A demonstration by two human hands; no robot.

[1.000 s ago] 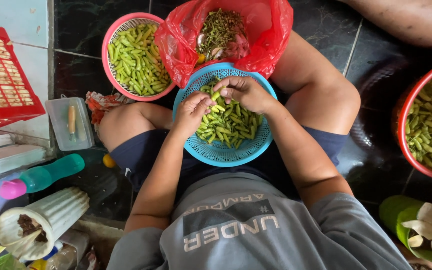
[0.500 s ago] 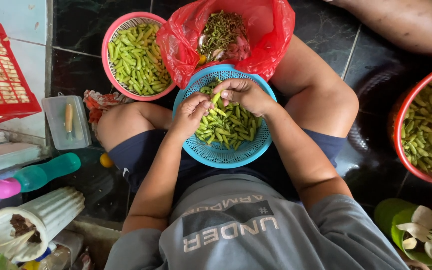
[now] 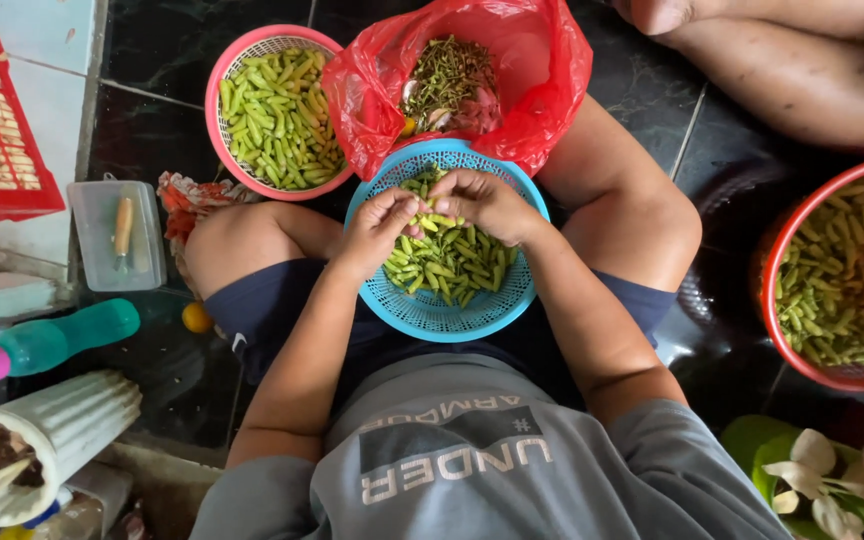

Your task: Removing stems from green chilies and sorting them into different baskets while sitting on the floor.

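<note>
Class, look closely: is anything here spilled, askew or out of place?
Nothing spilled. The beans sit inside the blue basket under both hands. One oddity: a small yellow ball lies loose on the dark floor beside the person's thigh.

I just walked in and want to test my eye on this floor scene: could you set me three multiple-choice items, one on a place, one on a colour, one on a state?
1. Where does the blue basket sit?
A. On the person's lap
B. On a shelf
C. Inside the red crate

2. What colour is the plastic bag beyond the blue basket?
A. White
B. Red
C. Black

3. What are the left hand and right hand doing?
A. Resting flat on the floor
B. Holding the teal bottle
C. Meeting over the blue basket, fingers pinching a green pod

Answers:
1 A, it rests between the bent legs.
2 B, its red film wraps a pile of trimmings.
3 C, both hands close together above the pods.
</note>
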